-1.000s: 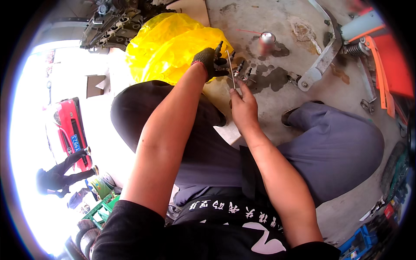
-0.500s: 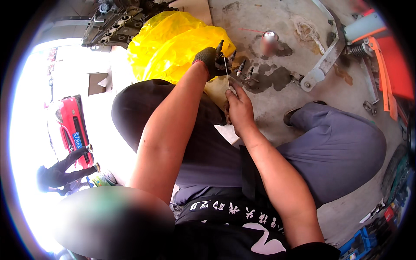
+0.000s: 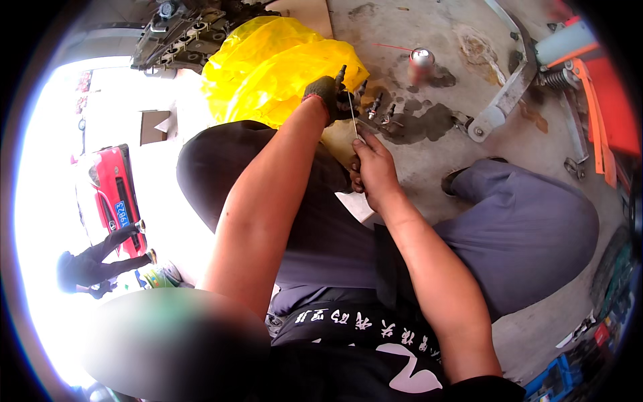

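Note:
My left hand (image 3: 323, 97), in a dark knit glove with a red cuff, is closed around a small black cylindrical part (image 3: 341, 74), its narrow end sticking up past the fingers. My bare right hand (image 3: 375, 164) grips a thin straight metal rod (image 3: 352, 112). The rod's far end meets the part at the left hand; its near end is hidden in the right fingers. Two similar small parts with metal ends (image 3: 375, 106) lie on the stained floor just right of the left hand. A yellowish piece (image 3: 340, 139) shows below the rod.
A crumpled yellow plastic sheet (image 3: 268, 63) lies beyond my left hand, with an engine block (image 3: 191, 37) behind it. A spray can with a red straw (image 3: 421, 59) stands on the oily floor. An orange and grey metal lift (image 3: 589, 100) is at right. A person (image 3: 100, 264) is at far left.
The whole view has shifted slightly to the right. Both hands keep their hold on the part and rod, with the right fingers a little lower along the rod.

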A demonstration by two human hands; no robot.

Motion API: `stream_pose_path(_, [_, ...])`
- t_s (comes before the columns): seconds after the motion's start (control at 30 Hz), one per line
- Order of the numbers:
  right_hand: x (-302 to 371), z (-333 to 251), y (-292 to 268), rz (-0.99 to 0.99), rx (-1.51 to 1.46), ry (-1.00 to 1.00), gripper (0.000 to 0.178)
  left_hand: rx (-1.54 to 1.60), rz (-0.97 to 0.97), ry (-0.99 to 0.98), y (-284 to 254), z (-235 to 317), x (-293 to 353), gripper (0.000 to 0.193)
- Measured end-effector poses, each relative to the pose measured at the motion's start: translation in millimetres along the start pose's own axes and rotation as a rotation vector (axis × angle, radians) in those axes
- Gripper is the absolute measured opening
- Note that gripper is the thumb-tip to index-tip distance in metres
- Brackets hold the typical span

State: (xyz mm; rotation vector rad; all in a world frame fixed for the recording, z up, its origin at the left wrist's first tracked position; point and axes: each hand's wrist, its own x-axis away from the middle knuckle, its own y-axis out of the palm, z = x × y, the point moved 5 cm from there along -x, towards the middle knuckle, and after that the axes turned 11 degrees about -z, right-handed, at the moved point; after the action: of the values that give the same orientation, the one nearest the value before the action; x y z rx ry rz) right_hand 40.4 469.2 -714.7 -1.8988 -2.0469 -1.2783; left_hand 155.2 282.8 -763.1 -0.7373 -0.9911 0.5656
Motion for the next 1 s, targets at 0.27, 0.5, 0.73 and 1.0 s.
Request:
stream_pose_path(0.27, [18.1, -30.9, -5.4, -0.058, -0.199, 0.25, 0.047, 0.151, -0.041, -0.233, 4.7, -14.6, -1.7, 0.056])
stream_pose_path(0.5, [56.9, -50.2, 4.3, 0.023, 0.123, 0.186, 0.044, 0.232, -0.108, -0.13, -7.9, -23.7, -2.4, 0.048])
stream_pose_path(0.73, [37.2, -63.8, -7.8, 0.129, 0.258, 0.017, 0.043, 0.527, -0.039, 0.158, 8.5, -18.6, -16.0, 0.044])
stream_pose_path(1.0, [18.6, -48.6, -13.7, 0.086, 0.415, -0.052, 0.043, 0.779, 0.01, 0.275, 25.5, -23.7, -38.1, 0.006])
